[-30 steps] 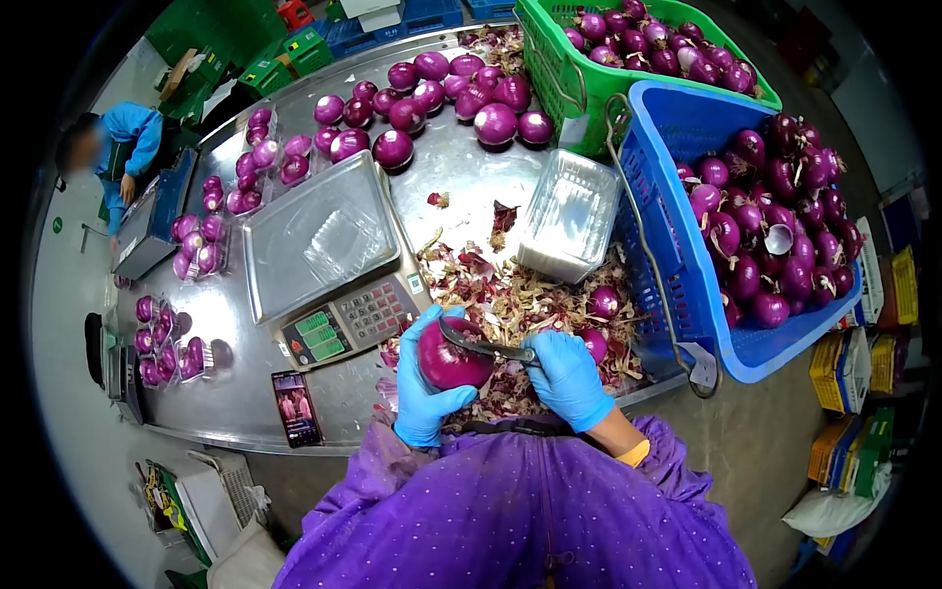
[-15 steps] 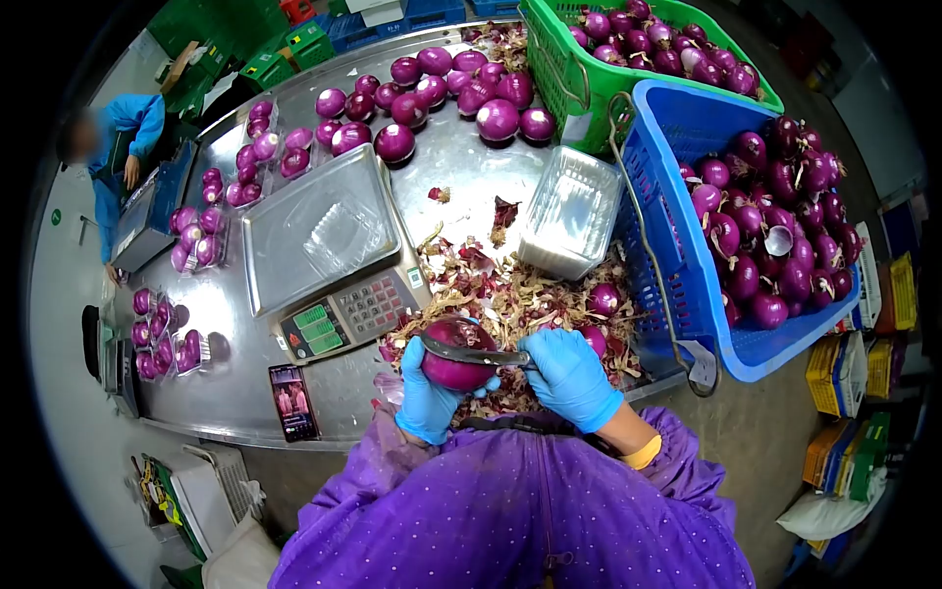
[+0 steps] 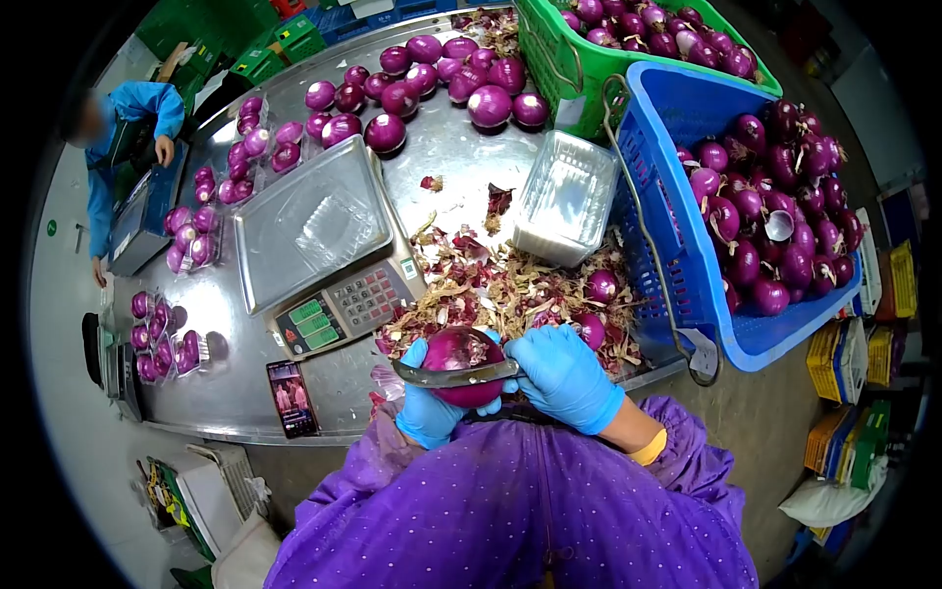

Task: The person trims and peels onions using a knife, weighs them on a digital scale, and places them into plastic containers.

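A large red onion (image 3: pixel 461 347) rests in my left hand (image 3: pixel 428 407), which wears a blue glove and wraps the onion from the left and below. In my right hand (image 3: pixel 564 378), also gloved in blue, is the handle of a knife (image 3: pixel 451 376). Its dark blade lies across the near face of the onion and points left. Below and beyond both hands spreads a heap of dry onion skins (image 3: pixel 461 290). Two more red onions (image 3: pixel 601 286) sit in the skins to the right.
A scale (image 3: pixel 343 306) with a steel pan and a phone (image 3: pixel 292 398) lie left. Clear plastic trays (image 3: pixel 567 196) are stacked ahead. A blue crate (image 3: pixel 677 226) and a green crate (image 3: pixel 589 74) hold onions. Loose onions (image 3: pixel 386 133) and packed ones (image 3: pixel 191 236) cover the far table. A co-worker (image 3: pixel 128 128) sits far left.
The knife blade has moved lower on the onion, and my right hand has shifted slightly left. The onion's top is turned more into view. The co-worker's arm has moved a little.
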`<control>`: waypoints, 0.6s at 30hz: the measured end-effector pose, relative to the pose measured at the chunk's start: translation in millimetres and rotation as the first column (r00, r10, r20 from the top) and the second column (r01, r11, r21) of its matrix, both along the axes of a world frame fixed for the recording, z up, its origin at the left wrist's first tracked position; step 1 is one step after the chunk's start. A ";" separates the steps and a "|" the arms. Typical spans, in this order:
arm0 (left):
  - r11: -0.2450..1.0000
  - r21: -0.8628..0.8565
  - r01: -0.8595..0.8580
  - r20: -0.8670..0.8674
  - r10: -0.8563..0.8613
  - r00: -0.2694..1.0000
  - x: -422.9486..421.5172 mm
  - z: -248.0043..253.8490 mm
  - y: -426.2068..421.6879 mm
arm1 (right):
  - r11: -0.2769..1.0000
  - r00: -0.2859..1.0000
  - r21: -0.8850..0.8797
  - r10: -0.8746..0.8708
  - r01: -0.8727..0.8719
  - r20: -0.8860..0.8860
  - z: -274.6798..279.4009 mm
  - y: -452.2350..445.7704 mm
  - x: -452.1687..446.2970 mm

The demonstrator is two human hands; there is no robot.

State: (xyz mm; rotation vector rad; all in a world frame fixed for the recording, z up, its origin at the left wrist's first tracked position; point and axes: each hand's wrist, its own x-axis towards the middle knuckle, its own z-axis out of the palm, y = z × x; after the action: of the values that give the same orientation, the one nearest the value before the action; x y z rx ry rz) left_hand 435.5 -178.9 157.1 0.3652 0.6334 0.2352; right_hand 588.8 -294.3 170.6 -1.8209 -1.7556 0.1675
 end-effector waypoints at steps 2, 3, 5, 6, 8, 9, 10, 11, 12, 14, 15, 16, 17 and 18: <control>0.996 0.056 0.074 0.015 -0.075 0.997 -6.4 -0.8 2.8 | 0.999 1.000 -0.032 -0.023 0.023 0.002 -11.0 0.0 3.8; 0.990 0.069 0.124 0.063 -0.129 0.990 -8.7 -1.6 4.4 | 0.998 0.999 -0.049 -0.035 0.035 0.003 -18.4 -1.3 5.2; 0.971 0.100 0.215 0.161 -0.229 0.960 -10.6 -4.4 7.0 | 0.998 0.998 -0.024 -0.061 0.060 -0.023 -31.3 -8.7 10.0; 0.974 0.078 0.213 0.186 -0.224 0.956 -11.8 -8.6 6.0 | 0.997 0.997 -0.012 -0.072 0.072 -0.037 -38.6 -13.0 12.1; 0.977 0.038 0.212 0.235 -0.214 0.948 -14.8 -17.5 3.7 | 0.991 0.989 -0.033 -0.130 0.128 -0.070 -55.1 -22.2 16.6; 0.978 0.038 0.207 0.254 -0.209 0.944 -17.0 -17.5 4.2 | 0.985 0.982 -0.049 -0.167 0.163 -0.093 -59.5 -27.9 20.4; 0.979 0.040 0.201 0.274 -0.205 0.940 -19.1 -17.4 6.2 | 0.978 0.973 -0.064 -0.203 0.197 -0.113 -61.5 -32.6 22.9; 0.981 0.042 0.190 0.296 -0.194 0.935 -19.6 -17.2 7.2 | 0.968 0.960 -0.081 -0.248 0.239 -0.133 -60.0 -38.5 22.8; 0.991 0.055 0.125 0.219 -0.134 0.966 -18.9 -15.4 5.8 | 0.967 0.958 -0.076 -0.252 0.244 -0.136 -56.5 -39.3 22.8; 0.996 0.077 0.049 0.173 -0.061 0.983 -16.7 -12.4 7.8 | 0.962 0.952 -0.055 -0.271 0.266 -0.143 -52.7 -38.7 22.2; 0.997 0.077 0.032 0.205 -0.047 0.978 -16.4 -12.7 11.1 | 0.959 0.948 -0.046 -0.282 0.278 -0.146 -52.3 -37.3 21.7; 0.981 0.190 -0.028 0.166 -0.004 0.986 -14.2 -14.8 12.0 | 0.956 0.945 -0.037 -0.293 0.290 -0.149 -51.8 -36.1 20.1; 0.949 0.303 -0.085 0.134 0.046 0.990 -11.3 -16.4 11.9 | 0.953 0.941 -0.028 -0.301 0.301 -0.152 -51.5 -35.3 18.7; 0.900 0.414 -0.139 0.109 0.103 0.989 -8.5 -15.9 13.0 | 0.949 0.935 -0.022 -0.313 0.314 -0.165 -51.3 -35.2 17.7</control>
State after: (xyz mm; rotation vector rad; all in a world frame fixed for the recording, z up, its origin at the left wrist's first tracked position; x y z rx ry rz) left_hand 427.0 -165.8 141.1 0.7298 0.5186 0.5086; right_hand 606.5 -329.5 119.3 -1.9942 -1.3299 0.1801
